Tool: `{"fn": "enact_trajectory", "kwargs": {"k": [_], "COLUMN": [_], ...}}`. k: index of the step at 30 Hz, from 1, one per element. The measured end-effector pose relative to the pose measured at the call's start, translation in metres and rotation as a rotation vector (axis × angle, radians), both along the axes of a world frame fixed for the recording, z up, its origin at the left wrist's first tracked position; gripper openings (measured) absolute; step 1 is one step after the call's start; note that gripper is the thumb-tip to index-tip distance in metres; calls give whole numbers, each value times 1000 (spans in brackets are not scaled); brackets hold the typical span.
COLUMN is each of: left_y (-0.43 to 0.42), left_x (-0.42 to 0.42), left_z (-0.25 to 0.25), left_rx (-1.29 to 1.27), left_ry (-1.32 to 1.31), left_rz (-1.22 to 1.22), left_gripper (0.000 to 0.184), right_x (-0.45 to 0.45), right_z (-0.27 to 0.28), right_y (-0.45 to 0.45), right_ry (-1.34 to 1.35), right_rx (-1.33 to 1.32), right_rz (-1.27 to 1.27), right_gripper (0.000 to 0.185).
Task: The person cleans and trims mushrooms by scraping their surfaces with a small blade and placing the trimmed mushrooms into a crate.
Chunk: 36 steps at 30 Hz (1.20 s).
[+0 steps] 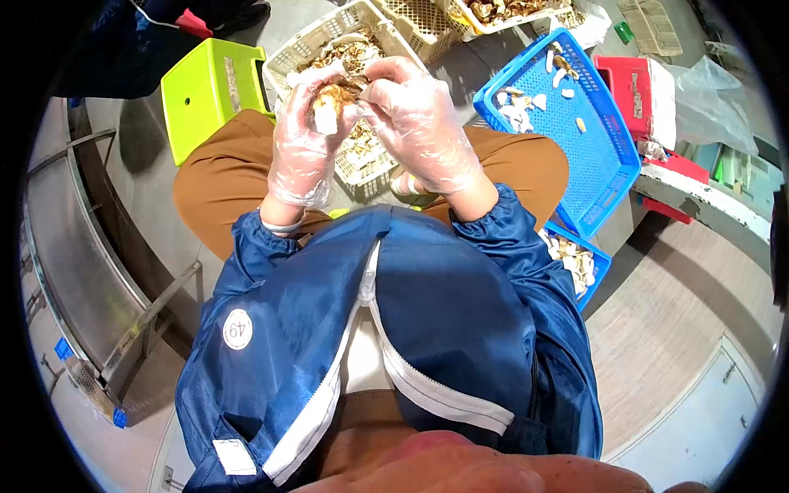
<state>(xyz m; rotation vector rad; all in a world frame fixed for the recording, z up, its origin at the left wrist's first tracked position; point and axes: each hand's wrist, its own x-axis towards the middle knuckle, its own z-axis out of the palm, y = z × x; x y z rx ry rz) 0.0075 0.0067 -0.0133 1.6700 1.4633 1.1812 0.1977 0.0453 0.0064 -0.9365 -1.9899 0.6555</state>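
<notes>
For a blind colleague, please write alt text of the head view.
The gloved left hand and right hand hold a brown and white lump over a cream crate. At right, a blue basket holds scattered pale pieces.

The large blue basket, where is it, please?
In the head view, the large blue basket lies upper right, beside the right knee, near the smaller blue basket.

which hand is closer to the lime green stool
Left. The left hand is to the right of the lime green stool, not touching it; the right hand is farther right, beyond the left.
</notes>
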Motion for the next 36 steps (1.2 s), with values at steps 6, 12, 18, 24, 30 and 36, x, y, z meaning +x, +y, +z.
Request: {"fn": "enact_trajectory", "kwargs": {"k": [6,12,18,24,30,36], "left_y": [2,-1,3,-4,-5,9], "left_x": [-2,-6,-10,-10,-21,-36], "left_z": [-4,-5,-6,2,5,-25], "left_rx": [-77,-172,-199,-481,-615,-565], "left_ry": [-133,-174,-216,-572,-1093,-1580], "left_rz": [-63,-79,-129,-131,-94,-54], "left_gripper": [50,52,51,40,49,61], "right_x": [3,8,8,16,25,36], "right_z": [-6,-11,-20,-29,-39,-62], "right_y": [1,-2,2,3,16,28], "right_ry": [-93,-104,50,202,664,7], "right_rx": [-26,-101,-144,-581,-1030,-543], "right_rz": [32,84,97,149,192,-130], "right_gripper": [16,15,14,13,17,23]}}
